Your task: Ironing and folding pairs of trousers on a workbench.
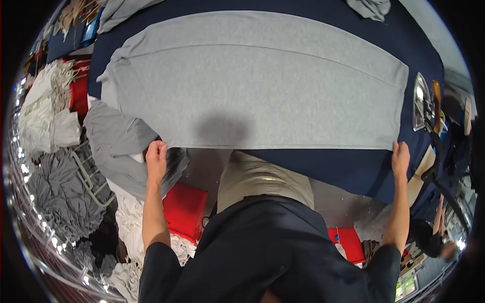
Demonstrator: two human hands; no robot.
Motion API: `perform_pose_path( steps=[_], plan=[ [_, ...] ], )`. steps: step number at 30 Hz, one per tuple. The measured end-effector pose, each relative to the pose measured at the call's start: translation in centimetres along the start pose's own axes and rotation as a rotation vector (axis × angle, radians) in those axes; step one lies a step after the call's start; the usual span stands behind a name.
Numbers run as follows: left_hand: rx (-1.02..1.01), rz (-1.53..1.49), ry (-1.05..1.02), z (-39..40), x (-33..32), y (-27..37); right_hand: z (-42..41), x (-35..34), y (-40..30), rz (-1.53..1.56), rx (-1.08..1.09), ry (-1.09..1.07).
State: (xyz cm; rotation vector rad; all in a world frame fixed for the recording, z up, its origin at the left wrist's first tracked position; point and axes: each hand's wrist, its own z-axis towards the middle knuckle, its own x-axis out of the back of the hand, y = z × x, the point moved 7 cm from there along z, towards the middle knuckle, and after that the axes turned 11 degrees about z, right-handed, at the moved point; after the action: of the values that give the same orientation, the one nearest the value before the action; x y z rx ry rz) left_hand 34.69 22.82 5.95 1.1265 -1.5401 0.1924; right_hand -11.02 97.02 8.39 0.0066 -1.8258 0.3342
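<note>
A light grey garment (265, 94), apparently trousers, lies spread wide over a dark blue cloth-covered board (326, 170). My left hand (156, 159) pinches the near edge of the garment towards its left end. At the near right corner, my right hand (401, 159) grips the same edge. Between the hands the edge is drawn nearly straight. A seam runs along the far side of the garment, and its left end is rumpled. Darker grey fabric (117, 132) hangs beside my left hand.
An iron (420, 102) with a shiny soleplate stands at the board's right side. White fabric (45, 110) and dark grey fabric (64, 193) are heaped at left near a metal rack (89, 176). A red container (185, 210) stands below. Another person (430, 235) is at lower right.
</note>
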Motion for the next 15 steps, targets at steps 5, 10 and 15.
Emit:
perform_pose_path(
  steps=[5,10,15],
  plan=[
    [-0.123,0.068,0.184,0.9,0.7,9.5,-1.6,2.3,-10.3,0.126,0.089,0.225],
    [-0.805,0.046,0.173,4.1,-6.4,29.2,1.0,-1.3,-22.5,0.351,0.605,0.214],
    [-0.975,0.165,0.251,11.7,-9.9,39.2,11.0,-1.1,-17.9,0.093,0.608,0.252]
  ],
)
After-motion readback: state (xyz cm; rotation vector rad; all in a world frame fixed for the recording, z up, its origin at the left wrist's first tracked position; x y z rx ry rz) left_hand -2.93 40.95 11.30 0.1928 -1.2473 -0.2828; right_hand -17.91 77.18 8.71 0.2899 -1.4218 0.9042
